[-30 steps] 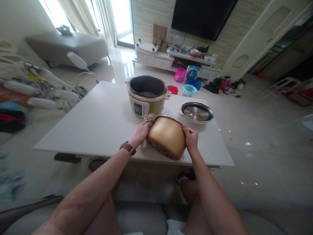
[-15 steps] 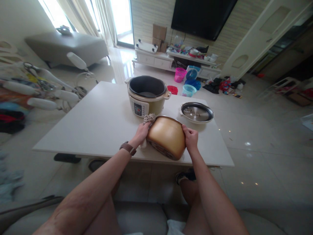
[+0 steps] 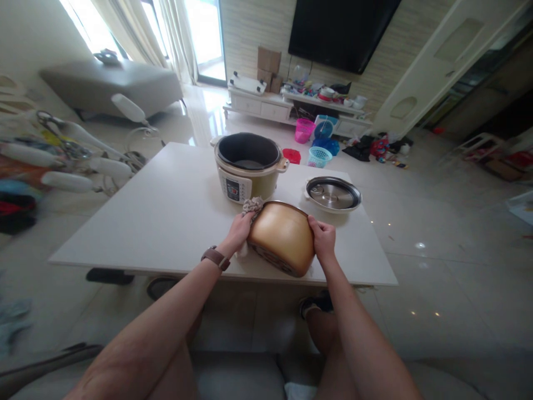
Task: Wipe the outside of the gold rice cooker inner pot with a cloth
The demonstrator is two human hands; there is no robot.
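While your curled hands (image 3: 325,238) clasp cloth (image 3: 252,205) and golden pot (image 3: 282,234), expect stiff, slippery sides, best held near the rim (image 3: 288,204).

A smooth white table (image 3: 145,222) carries a beige electric cooker body (image 3: 265,187), standing upright and open at the top, and, near it on the right, a round lid (image 3: 333,197) lying metal side up.

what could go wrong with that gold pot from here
The tilted gold pot might slip if the cloth bunched at the left hand slides. Held near the front edge of the table, it could drop to the floor. Its rim might also knock the cooker close behind it.
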